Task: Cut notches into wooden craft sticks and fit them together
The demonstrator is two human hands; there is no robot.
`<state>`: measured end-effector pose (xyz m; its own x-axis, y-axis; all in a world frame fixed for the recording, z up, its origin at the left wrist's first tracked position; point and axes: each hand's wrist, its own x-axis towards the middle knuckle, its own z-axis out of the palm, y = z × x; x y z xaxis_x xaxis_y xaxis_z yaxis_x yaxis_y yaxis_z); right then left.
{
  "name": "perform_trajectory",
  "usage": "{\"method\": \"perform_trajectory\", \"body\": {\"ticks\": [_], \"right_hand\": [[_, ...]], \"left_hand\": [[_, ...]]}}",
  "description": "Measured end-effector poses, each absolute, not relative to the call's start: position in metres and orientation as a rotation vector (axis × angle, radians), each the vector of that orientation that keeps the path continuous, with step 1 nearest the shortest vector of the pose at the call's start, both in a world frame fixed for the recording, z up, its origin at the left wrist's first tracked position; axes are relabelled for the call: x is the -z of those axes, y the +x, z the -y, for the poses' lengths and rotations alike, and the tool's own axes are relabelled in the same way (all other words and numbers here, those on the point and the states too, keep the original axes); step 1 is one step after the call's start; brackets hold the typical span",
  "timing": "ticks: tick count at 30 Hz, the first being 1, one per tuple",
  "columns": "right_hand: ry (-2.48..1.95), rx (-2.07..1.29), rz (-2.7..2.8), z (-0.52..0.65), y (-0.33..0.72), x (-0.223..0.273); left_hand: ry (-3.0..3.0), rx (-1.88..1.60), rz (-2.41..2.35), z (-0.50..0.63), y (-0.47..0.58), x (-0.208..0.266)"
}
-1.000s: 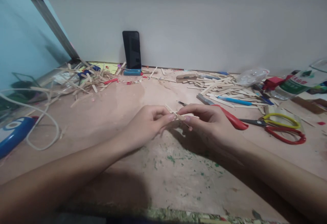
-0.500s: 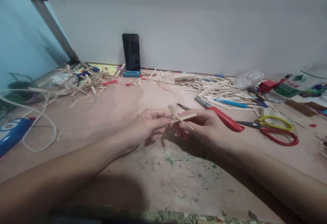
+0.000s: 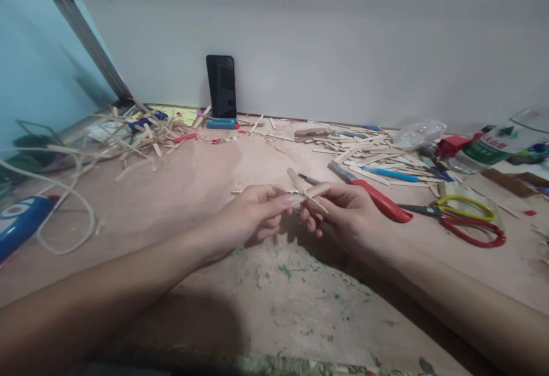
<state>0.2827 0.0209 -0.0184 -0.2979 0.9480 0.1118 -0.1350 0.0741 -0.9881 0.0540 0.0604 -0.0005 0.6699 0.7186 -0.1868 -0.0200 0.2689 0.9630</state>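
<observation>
Crossed sticks (image 3: 305, 194): end risen toward eleven o'clock; adjustment likely
Left hand (image 3: 262, 210): fingers pinching one
Right hand (image 3: 345, 210): fingers holding other

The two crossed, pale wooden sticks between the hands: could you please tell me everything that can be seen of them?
The two flat, pale wooden sticks cross in an X above the flat, pinkish worktop. One slants from a rounded far end to the right hand, whose thumb touches it; the other runs sideways, its left end pinched by the left hand. Whether anything joins them cannot be seen.
</observation>
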Motion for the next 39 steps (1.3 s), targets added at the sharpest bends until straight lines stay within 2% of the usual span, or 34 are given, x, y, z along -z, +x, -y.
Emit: {"method": "perform_trajectory", "body": {"ticks": [22, 32, 39], "right_hand": [[-0.819, -1.622, 1.490, -0.021, 0.285, 0.009], [-0.902, -1.490, 1.353, -0.022, 0.278, 0.018], [-0.863, -1.547, 1.383, -0.022, 0.282, 0.015]], "left_hand": [[1.380, -0.591, -0.671, -0.050, 0.058, -0.005], [1.738, -0.798, -0.756, -0.050, 0.058, -0.016], [1.882, -0.881, -0.824, -0.048, 0.052, -0.018]]}}
